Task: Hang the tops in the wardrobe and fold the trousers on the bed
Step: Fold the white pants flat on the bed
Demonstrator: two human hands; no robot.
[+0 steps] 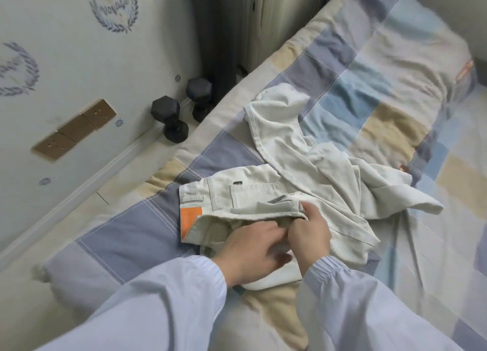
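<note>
Pale blue sleeves fill the bottom of the frame, and just beyond them both hands work at the waistband of the trousers (253,195), which lie at the centre of the frame on the bed (126,229). At lower centre, the left hand (250,250) has its fingers curled into the open waist, its grip closed on the inner cloth. Just right of it, the right hand (308,234) pinches the waistband edge near a belt loop. An orange patch (190,219) shows at the left end of the waist.

As I judge it, the folding has barely begun: the waist is being squared up, while the legs trail crumpled toward the upper right, one twisted over the other. Nothing lies folded yet. No top is visible on the bed, and whether any hangs in the wardrobe cannot be told, since only a pale door edge shows at upper centre.

Counted: one pair of trousers, two hands, two black dumbbells (170,121) on the floor at left, one checked bedcover
</note>
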